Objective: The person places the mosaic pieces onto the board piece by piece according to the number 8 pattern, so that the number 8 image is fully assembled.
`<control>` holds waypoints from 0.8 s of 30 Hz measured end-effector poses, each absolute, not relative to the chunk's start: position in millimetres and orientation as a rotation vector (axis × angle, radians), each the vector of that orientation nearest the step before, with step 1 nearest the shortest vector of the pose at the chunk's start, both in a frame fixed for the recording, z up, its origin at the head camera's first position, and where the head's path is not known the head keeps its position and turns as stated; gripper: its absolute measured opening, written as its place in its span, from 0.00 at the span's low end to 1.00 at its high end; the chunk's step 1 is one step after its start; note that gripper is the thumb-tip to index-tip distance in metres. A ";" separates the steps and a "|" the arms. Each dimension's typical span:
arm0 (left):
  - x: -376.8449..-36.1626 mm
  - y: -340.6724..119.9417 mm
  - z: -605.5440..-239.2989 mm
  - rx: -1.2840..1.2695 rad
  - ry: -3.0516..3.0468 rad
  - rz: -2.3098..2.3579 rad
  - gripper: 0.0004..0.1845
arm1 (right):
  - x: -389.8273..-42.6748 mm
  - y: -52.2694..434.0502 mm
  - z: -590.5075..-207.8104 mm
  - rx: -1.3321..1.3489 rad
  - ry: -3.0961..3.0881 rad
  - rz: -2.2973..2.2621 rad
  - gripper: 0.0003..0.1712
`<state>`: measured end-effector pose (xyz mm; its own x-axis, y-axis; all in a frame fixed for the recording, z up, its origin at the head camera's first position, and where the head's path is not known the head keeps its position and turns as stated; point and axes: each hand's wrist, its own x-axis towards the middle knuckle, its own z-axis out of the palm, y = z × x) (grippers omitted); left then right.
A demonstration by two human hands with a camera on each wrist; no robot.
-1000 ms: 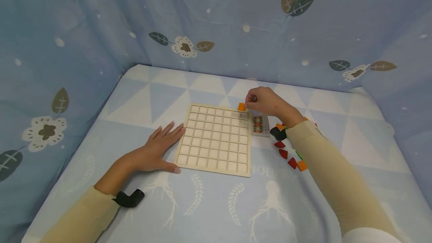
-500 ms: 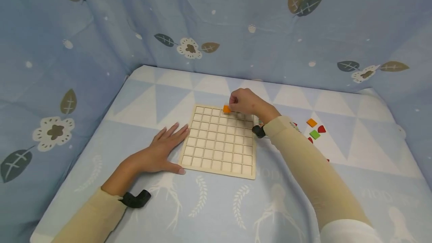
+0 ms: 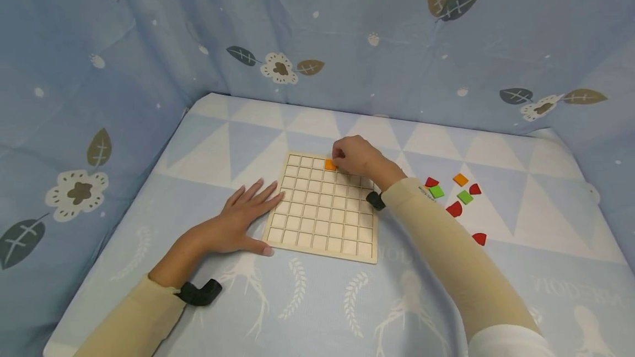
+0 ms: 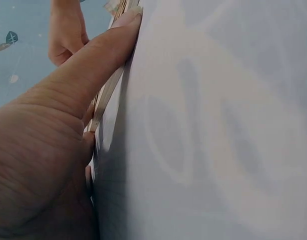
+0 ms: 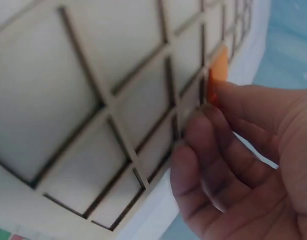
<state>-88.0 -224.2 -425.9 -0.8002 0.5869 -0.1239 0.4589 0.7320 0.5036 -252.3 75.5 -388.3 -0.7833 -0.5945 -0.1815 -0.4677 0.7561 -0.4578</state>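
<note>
– What's over on the left?
– The left hand [image 3: 238,225], spread out on the patterned cloth [image 3: 307,313], its fingers straight and gripping nothing; the forefinger's tip touches the left edge of a wooden grid board [image 3: 323,212], and the thumb lies by the near left corner
– And the board itself?
– Flat on the cloth, with an orange tile [image 3: 330,165] in the far row, at the fourth square from the left
– Is anyone holding that tile?
– Yes, the right hand [image 3: 358,156], just right of it, pinches it at the fingertips; whether it sits flush in the square, I can't tell
– Farther right?
– Past the right sleeve [image 3: 446,247], scattered on the cloth: red rounded pieces [image 3: 454,209], two green squares [image 3: 465,197] and an orange square [image 3: 461,179]
</note>
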 end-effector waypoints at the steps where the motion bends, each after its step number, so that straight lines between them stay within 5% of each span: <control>1: -87.9 -224.7 -426.1 0.825 2.661 0.667 0.58 | -250.5 74.1 -388.9 -0.843 2.652 -0.533 0.09; 11: -87.4 -221.3 -425.2 0.823 2.681 0.656 0.56 | -234.7 78.9 -382.2 -0.833 2.701 -0.499 0.06; 24: -86.7 -223.4 -424.7 0.832 2.674 0.685 0.56 | -218.1 164.1 -345.4 -0.796 2.727 -0.558 0.11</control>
